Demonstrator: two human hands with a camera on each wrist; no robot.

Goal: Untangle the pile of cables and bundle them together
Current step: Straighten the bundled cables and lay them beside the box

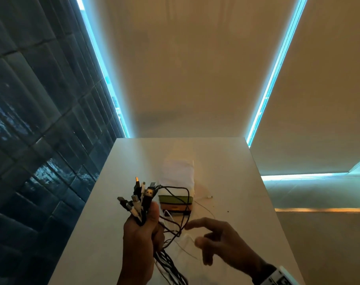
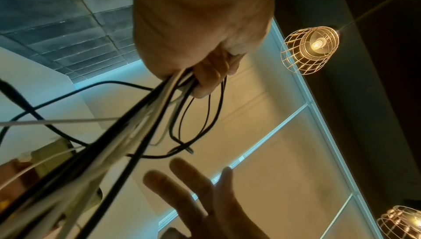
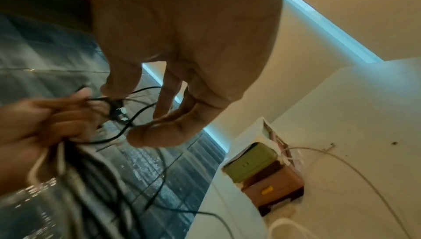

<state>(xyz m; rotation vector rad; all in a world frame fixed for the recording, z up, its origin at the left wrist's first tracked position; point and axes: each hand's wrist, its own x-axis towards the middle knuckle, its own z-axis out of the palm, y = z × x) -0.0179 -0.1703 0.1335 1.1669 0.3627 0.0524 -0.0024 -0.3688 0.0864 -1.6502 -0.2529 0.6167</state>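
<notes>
The head view looks forward and down from above the desk (image 1: 226,161), taking in both hands from behind and the blinds beyond. The left wrist view sits very close under the left hand (image 2: 200,26) and faces steeply upward past the cables (image 2: 127,134) to the hanging lamp (image 2: 312,50). The right wrist view looks along the right hand (image 3: 189,44), close up, down toward the desk and the small boxes (image 3: 262,172). All three views share the two hands and the cables between them.
</notes>
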